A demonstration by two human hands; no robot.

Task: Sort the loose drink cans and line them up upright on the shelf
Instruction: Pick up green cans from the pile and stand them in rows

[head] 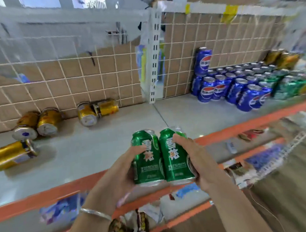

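Left hand curls round green can, right hand round second green can, upright, touching, over shelf edge; best carried level to green row, bases set flat.

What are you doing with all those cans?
A person is sorting cans on a shelf. The left hand grips the left green can and the right hand grips the right green can, upright and side by side at the shelf's front edge. Five gold cans lie on their sides farther left. Blue cans and a green row stand upright at the right.
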